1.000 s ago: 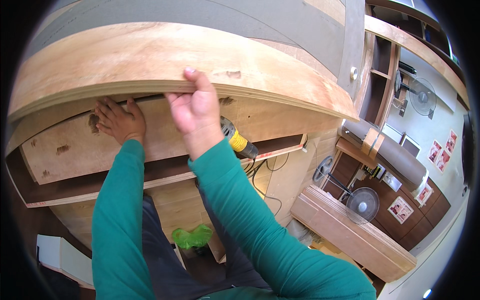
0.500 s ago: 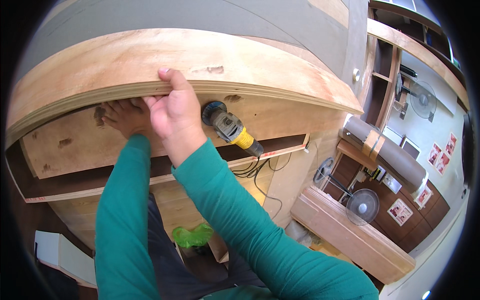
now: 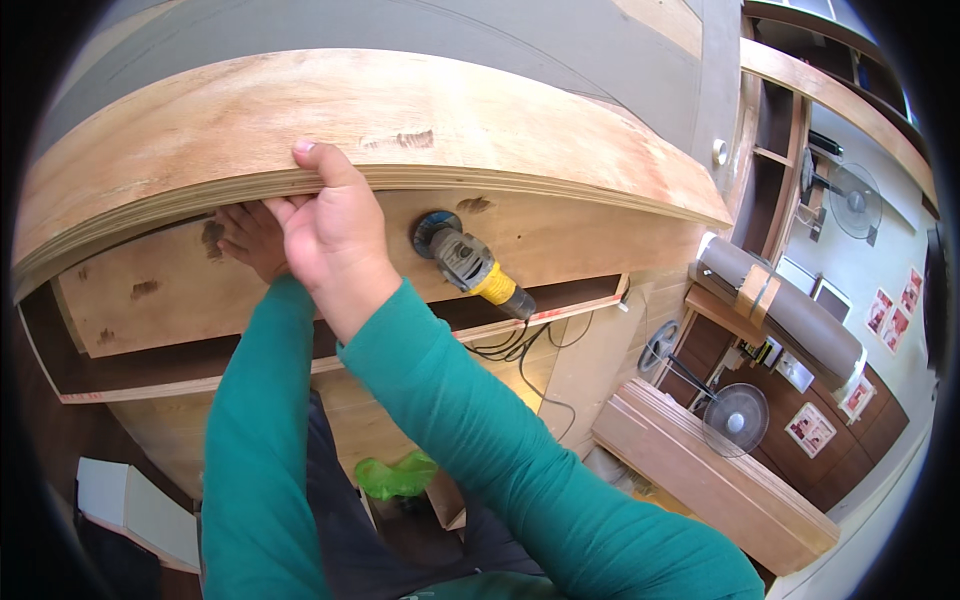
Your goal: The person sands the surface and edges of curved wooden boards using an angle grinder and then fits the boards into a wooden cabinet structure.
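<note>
Two plywood sheets fill most of the view. The top sheet [image 3: 380, 120] arcs across from nine to three o'clock, its layered edge facing the camera. Under it, a lower panel [image 3: 300, 270] stands set back, with a shelf board [image 3: 330, 355] running beneath that.

At four o'clock a stack of planks [image 3: 700, 470] lies on the floor, near two fans [image 3: 735, 420] and a long grey roll [image 3: 780, 310] at three o'clock.

Both green sleeves rise from six o'clock. The right hand [image 3: 335, 235] is at the sheet's front edge, about eleven o'clock from centre: its thumb lies on top of the sheet and its fingers curl under the edge, clamped on it. The left hand [image 3: 250, 235], just beside and partly behind the right, reaches into the gap below the same edge; its fingers look spread against the underside or the panel, though I cannot tell whether they grip anything.

Just right of the hands, a grinder [image 3: 470, 265] with a yellow body rests on the shelf against the panel, untouched, its cord [image 3: 530, 355] trailing down toward five o'clock. A green bag [image 3: 395, 475] lies on the floor at six o'clock.
</note>
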A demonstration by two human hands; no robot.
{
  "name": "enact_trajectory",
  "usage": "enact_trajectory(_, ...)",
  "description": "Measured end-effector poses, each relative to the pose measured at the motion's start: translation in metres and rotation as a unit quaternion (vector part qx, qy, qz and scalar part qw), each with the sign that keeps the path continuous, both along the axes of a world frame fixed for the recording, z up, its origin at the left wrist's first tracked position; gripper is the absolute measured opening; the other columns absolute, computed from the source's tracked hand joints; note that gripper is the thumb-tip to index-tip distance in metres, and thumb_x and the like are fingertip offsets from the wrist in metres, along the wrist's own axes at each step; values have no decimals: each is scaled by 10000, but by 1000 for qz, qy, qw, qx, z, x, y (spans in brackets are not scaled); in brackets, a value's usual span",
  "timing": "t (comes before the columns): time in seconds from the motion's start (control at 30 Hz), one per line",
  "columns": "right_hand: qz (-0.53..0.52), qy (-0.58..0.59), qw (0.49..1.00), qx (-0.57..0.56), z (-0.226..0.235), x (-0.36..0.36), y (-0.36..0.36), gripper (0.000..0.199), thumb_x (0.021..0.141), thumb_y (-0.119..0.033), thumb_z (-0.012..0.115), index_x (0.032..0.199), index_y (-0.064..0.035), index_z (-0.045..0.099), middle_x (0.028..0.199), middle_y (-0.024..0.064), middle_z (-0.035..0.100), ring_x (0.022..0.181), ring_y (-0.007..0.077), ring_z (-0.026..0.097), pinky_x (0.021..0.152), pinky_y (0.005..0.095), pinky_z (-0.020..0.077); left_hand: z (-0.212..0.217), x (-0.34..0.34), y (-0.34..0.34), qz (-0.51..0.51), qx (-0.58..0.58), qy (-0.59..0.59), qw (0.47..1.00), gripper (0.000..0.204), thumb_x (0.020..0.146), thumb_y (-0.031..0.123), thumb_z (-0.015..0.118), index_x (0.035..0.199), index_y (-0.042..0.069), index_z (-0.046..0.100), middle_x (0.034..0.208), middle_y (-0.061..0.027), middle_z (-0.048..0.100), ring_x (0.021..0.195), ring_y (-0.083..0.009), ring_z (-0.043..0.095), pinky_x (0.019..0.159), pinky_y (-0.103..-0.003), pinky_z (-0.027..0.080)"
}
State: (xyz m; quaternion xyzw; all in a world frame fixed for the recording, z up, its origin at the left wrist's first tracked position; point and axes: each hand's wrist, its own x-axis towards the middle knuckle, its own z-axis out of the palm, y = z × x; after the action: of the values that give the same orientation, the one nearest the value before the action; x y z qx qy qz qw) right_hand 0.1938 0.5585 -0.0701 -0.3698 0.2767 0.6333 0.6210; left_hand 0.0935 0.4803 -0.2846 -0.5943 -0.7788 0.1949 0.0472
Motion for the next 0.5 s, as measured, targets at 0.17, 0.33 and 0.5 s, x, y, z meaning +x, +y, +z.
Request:
enact_trajectory(0.17,13,-28,999,-34,-38,1,-14,327,861,-47,717,1167,-11,607,1164,121,638,1128,300,619,1022,512,527,16,16,2,1,-141,34,989,785,1036,579,333,1650,108,199,1721,-172,162,1586,-451,31,1194,-737,54)
enact_trajectory(0.33,41,-52,998,-16,-41,6,-15,249,895,-54,685,1116,11,591,1184,160,636,1139,319,623,1064,538,516,17,10,5,49,-4,-166,985,824,1006,539,324,1612,-17,267,1707,-244,153,1593,-426,12,1239,-657,-2)
enact_trajectory(0.5,27,-41,999,-24,-46,8,-18,389,910,-38,654,1262,54,516,1292,203,576,1254,354,555,1166,572,425,28,17,8,61,60,-241,967,798,1008,514,333,1593,-28,306,1703,-247,161,1597,-401,16,1245,-640,-21)
